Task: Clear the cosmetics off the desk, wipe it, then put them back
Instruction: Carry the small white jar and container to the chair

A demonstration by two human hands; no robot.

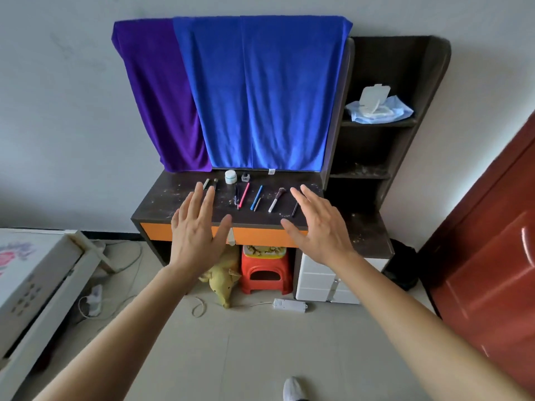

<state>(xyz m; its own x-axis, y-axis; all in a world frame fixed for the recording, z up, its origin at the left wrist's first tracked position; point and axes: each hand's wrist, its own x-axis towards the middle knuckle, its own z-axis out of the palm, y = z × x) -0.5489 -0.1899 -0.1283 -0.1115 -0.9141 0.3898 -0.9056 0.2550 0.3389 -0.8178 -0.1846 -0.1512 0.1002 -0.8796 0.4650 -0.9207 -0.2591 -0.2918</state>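
Viewing from the head camera: both hands are raised in front of the dark worktop (162, 204), palms down, fingers spread, gripping nothing. The left hand (197, 230) overlaps the worktop's front-left part; the right hand (318, 227) overlaps its front-right part. Whether either touches the surface cannot be told.

Cosmetics lie in a row across the worktop, whose surface is speckled with pale dust. Near the rear edge stand a white jar (230, 177) and, just beside it, a small dark bottle (245, 177). Toward the rear-left lie two short brushes (210, 183). At centre lie a pink pencil (244, 194) and a blue pencil (256, 197), well apart from each other. Right of these lies a white-handled makeup brush (277, 200), then a thin black stick (295, 208) near the right hand.

A blue towel (260, 91) and a purple towel (156, 96) hang above the rear edge. A wet-wipes pack (376, 107) sits on the side shelf (379, 123).
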